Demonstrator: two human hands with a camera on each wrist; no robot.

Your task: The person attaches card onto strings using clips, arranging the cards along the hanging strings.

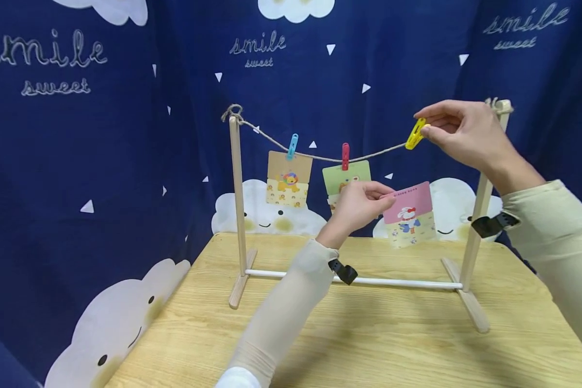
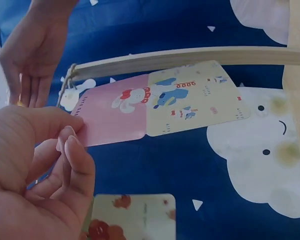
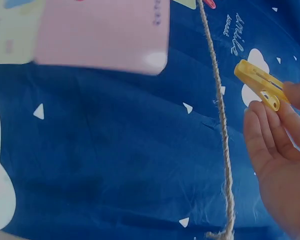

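My left hand (image 1: pixel 361 205) pinches the upper left corner of a pink and cream card (image 1: pixel 409 215) with a rabbit picture, held below the twine (image 1: pixel 380 153). In the left wrist view the thumb and fingers press on the pink end of that card (image 2: pixel 155 102). Up at the right, my right hand (image 1: pixel 470 132) pinches a yellow clothespin (image 1: pixel 415 133) between thumb and fingers. The right wrist view shows this yellow clothespin (image 3: pixel 260 82) beside the twine (image 3: pixel 221 110), apart from it. Whether its jaws are spread is hard to tell.
A blue clothespin (image 1: pixel 292 146) holds a lion card (image 1: pixel 289 180) on the twine. A red clothespin (image 1: pixel 345 156) holds a green card (image 1: pixel 337 177), partly behind my left hand. Wooden posts (image 1: pixel 238 188) joined by a white rod (image 1: pixel 397 282) stand on the table (image 1: pixel 199 334). A blue curtain (image 1: pixel 184 64) hangs behind.
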